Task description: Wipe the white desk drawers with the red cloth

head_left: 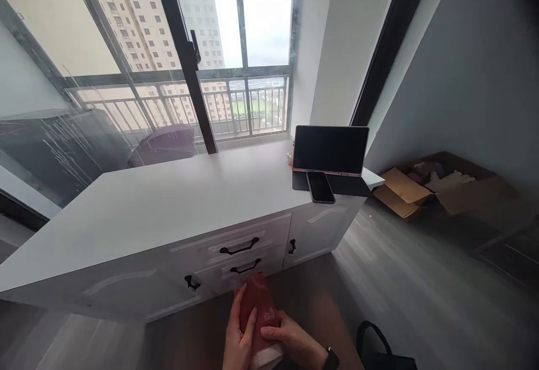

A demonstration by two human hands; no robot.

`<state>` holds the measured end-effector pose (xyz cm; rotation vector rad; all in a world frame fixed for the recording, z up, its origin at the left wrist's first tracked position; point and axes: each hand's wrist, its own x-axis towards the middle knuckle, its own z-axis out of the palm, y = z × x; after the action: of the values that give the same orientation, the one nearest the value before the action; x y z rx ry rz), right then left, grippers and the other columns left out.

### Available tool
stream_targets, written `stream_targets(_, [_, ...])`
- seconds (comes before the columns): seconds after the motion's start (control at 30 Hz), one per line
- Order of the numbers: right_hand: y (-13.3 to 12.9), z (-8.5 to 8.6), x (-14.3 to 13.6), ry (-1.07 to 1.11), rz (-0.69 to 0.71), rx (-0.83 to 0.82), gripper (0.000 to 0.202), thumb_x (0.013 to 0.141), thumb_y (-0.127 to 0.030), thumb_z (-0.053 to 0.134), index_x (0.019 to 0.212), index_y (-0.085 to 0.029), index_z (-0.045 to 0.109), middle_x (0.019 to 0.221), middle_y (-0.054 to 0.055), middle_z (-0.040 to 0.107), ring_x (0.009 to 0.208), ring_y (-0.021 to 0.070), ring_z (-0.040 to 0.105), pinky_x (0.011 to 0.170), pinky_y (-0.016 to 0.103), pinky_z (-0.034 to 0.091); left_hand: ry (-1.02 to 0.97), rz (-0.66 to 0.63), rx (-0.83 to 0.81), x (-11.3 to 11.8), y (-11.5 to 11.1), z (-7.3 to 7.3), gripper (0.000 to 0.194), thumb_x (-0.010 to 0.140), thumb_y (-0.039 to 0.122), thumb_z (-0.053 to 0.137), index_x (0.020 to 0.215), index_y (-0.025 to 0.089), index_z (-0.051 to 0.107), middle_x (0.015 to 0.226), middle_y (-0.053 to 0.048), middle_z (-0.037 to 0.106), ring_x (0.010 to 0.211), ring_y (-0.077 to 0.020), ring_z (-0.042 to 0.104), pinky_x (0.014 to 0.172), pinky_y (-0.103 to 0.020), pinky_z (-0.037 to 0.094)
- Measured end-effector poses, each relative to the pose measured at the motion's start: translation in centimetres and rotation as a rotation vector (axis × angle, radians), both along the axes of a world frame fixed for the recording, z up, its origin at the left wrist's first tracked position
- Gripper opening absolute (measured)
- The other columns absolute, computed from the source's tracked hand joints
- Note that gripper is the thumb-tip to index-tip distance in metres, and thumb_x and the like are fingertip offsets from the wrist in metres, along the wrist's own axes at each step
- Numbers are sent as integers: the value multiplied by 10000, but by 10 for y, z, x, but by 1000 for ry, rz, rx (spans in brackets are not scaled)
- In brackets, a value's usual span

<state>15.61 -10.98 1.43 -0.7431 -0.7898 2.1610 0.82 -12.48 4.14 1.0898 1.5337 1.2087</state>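
A red cloth-like item (256, 302) with a whitish lower end is held low in front of the white cabinet, at the bottom middle of the head view. My left hand (241, 328) grips its left side, thumb and fingers on the red surface. On the right side, my right hand (290, 333) has its thumb pressed on the item, and a dark band is round the wrist. The fingers behind the item are hidden. Both hands are below the drawer handles.
The white cabinet (168, 201) bears a tablet (330, 150) standing upright and a phone (320, 187) at its right end. An open cardboard box (406, 185) lies on the floor at right. A black bag (387, 359) is at bottom right.
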Motion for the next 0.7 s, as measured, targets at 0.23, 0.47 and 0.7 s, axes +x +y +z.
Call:
stream_targets(0.23, [21,-2,-2,88,-64,-122,426,563,-294,880,936,-139,745,809,31,710,653,106,605,658,236,414,-6,-6,-6,13,23,0,634,835,484,606,1395,229,454,1528,-122,441,1434,-268,373,1197,-422,271])
stream_targets(0.47, [-54,-14,16,68,-276,-381,393,505,-335,847,806,-141,684,667,-7,657,547,93,540,557,221,400,-130,-35,-136,10,-21,-24,810,807,606,595,1464,204,347,1471,-169,499,1373,-280,463,1133,-400,363])
stream_targets(0.7, [-96,5,71,-88,-192,-240,302,618,-464,775,693,-216,618,630,12,610,626,161,547,605,284,453,-526,187,-175,-12,6,-3,468,726,226,781,1153,211,591,1090,-96,689,1084,-239,654,1047,-423,439])
